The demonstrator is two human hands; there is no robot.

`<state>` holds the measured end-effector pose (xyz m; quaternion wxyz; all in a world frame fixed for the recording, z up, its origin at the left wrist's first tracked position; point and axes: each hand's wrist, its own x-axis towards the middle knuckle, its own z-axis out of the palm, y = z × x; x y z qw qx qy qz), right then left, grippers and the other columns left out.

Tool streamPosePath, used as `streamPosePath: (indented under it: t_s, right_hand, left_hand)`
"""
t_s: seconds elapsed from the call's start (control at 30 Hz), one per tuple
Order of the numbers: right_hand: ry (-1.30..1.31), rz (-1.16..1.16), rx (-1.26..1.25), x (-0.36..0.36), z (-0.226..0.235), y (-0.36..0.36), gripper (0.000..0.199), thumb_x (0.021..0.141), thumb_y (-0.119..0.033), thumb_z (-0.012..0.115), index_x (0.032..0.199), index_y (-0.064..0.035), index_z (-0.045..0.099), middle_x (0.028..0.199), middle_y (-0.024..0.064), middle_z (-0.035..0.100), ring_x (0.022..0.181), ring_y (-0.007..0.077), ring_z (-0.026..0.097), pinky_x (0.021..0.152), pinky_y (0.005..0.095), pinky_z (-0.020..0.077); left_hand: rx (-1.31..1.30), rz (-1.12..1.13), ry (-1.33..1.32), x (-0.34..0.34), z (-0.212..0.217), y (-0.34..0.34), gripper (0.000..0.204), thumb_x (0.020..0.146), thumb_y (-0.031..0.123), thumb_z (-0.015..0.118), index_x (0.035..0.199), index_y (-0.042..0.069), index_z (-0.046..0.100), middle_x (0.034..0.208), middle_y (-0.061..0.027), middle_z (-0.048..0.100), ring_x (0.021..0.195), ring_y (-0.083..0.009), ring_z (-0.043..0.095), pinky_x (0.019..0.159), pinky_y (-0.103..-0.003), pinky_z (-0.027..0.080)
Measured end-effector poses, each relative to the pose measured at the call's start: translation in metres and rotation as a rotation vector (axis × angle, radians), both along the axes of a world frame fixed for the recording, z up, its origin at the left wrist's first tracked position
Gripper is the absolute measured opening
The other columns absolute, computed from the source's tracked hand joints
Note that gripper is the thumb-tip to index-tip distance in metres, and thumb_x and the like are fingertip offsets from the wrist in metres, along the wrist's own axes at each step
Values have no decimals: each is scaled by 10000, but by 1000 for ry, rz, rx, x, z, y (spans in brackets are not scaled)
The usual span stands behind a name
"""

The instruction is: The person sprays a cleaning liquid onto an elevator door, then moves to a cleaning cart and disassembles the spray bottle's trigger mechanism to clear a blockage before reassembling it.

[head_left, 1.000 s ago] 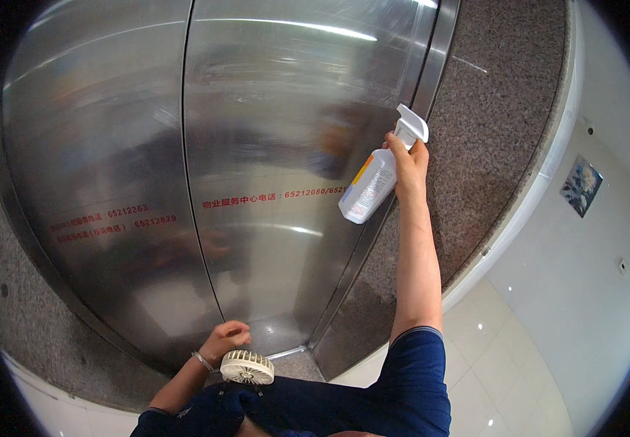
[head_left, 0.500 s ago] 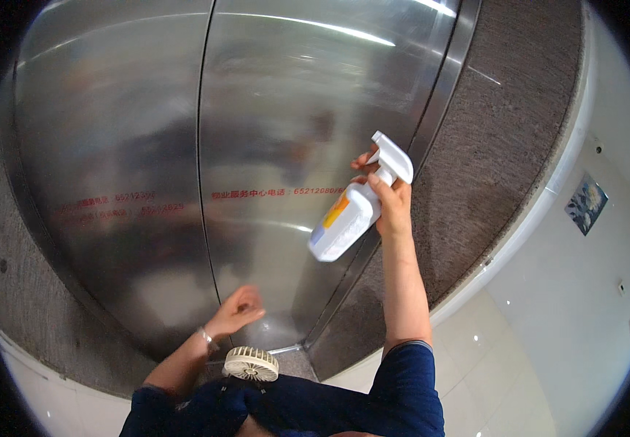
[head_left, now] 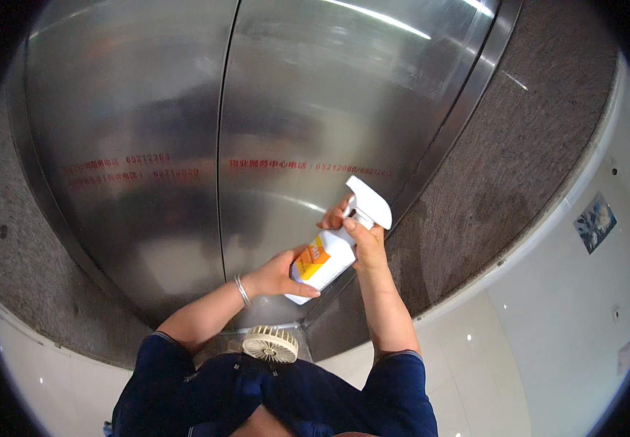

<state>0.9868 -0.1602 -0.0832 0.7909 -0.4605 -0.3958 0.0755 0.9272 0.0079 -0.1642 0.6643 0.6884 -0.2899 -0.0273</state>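
A white spray bottle (head_left: 335,256) with a yellow and orange label is held tilted between both my hands, its white trigger head (head_left: 370,205) up and to the right. My right hand (head_left: 364,237) grips the neck just below the head, thumb in front and fingers on the far side. Around the bottle's lower end, my left hand (head_left: 277,275) is closed, with the thumb along the bottom edge. A silver bracelet circles my left wrist. Behind the bottle stand brushed metal double doors (head_left: 162,233) with red printed lines across them.
Rough brown stone (head_left: 475,160) frames the doors on the right, and a grey stone strip (head_left: 53,269) on the left. A small cream fan (head_left: 271,344) hangs at my chest. A flower picture (head_left: 595,223) is on the pale right wall.
My right hand has brought the spray bottle down and nearer to me. My left hand, empty before, has risen and taken hold of the bottle's lower end. The view has shifted slightly.
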Motion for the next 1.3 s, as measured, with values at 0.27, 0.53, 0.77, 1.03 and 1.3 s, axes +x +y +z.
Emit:
streamPosePath:
  t_s: [0.27, 0.53, 0.77, 1.03, 1.3]
  right_hand:
    - [-8, 29, -68, 10, -31, 3, 470, 799, -207, 728, 1179, -13, 530, 1018, 92, 634, 1031, 238, 613, 900, 416, 491]
    - [-341, -404, -380, 14, -12, -42, 729, 803, -574, 679, 1205, 17, 536, 1066, 84, 611, 944, 124, 558, 753, 284, 459]
    - [-382, -318, -560, 6, -5, -33, 338, 819, -311, 741, 888, 3, 639, 700, -17, 582, 653, 74, 517, 597, 233, 413]
    - [-310, -120, -484, 30, -27, -34, 510, 872, -482, 622, 1017, 6, 649, 919, 15, 584, 834, 118, 530, 726, 280, 412]
    - [-204, -316, -782, 17, -7, -48, 530, 951, -485, 506, 1105, 7, 627, 887, 44, 639, 742, 105, 588, 588, 231, 488]
  left_hand:
    - [-135, -69, 77, -10, -18, -5, 769, 669, 177, 821, 1303, 31, 410, 1181, -59, 534, 1106, -161, 516, 975, -321, 410]
    - [98, 288, -145, -23, -35, 8, 749, 639, 245, 829, 1241, 29, 440, 1042, -112, 615, 979, -226, 613, 879, -339, 467]
    - [117, 99, 31, -35, -29, 10, 706, 638, 227, 824, 1220, 28, 476, 1065, -102, 619, 981, -217, 605, 866, -339, 470]
    - [-172, -185, 315, -31, -47, 15, 738, 653, 193, 794, 1296, 24, 473, 1138, -98, 619, 1066, -182, 569, 935, -324, 439]
    - [471, 505, -118, -37, -37, 8, 691, 648, 328, 800, 1166, 34, 450, 1031, -172, 621, 962, -313, 628, 804, -400, 496]
